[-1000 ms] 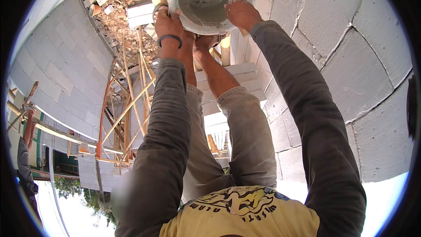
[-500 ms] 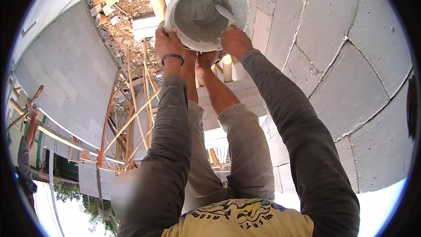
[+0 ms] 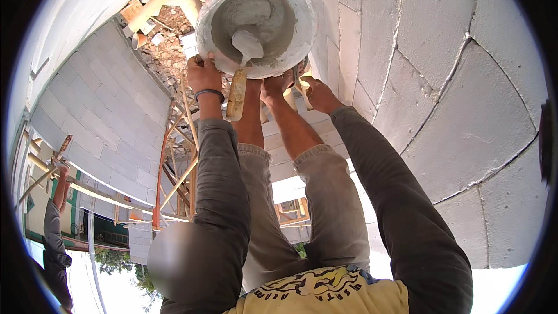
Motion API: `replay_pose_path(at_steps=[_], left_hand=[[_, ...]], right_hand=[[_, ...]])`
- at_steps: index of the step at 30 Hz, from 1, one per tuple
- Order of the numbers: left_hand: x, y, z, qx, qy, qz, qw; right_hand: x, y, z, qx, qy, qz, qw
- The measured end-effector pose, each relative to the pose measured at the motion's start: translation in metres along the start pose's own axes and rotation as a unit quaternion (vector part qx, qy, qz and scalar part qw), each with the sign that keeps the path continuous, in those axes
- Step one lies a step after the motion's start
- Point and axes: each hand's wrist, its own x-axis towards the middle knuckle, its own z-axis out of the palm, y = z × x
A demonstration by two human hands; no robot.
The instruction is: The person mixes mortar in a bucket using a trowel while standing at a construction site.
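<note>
A round bucket [image 3: 209,52] of wet grey mortar [image 3: 273,14] is in front of me, near my feet. My left hand [image 3: 204,72] grips its near left rim, fingers closed on the edge. A trowel [image 3: 236,94] leans over the near rim just right of that hand, its mortar-coated blade inside and its worn wooden handle sticking out toward me. Neither hand holds the trowel. My right hand [image 3: 321,94] is beside the bucket's near right side, apart from the rim, with nothing visible in it and its fingers loosely apart.
A wall of pale blocks [image 3: 465,122] rises close on my right. Bamboo poles [image 3: 174,0] lie at the far side, above rubble [image 3: 168,23]. Another block wall [image 3: 99,99] and wooden scaffolding [image 3: 186,180] are on the left. At the far left, another person's arm [image 3: 55,209] reaches up to a pole.
My right hand has let go of the trowel and moved down, away from the rim. The trowel now rests on the near rim. The bucket appears slightly farther left in view.
</note>
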Motion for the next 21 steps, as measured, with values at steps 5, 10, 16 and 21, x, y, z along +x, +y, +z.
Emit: replay_pose_path(at_steps=[5,10,16,21], left_hand=[[0.006,-0.004,-0.003,-0.075,-0.009,-0.029,0.997],[0.006,-0.002,0.006,-0.027,-0.042,-0.014,0.999],[0.004,-0.001,0.002,-0.009,-0.037,-0.012,0.999],[0.003,0.000,0.008,-0.011,-0.043,-0.010,0.999]], right_hand=[[0.015,-0.017,0.058,-0.023,-0.005,-0.030,0.999],[0.027,0.015,0.092,0.044,0.081,0.033,0.995],[0.026,0.003,0.075,0.054,-0.027,0.059,0.996],[0.020,0.016,0.079,0.077,0.160,-0.043,0.983]])
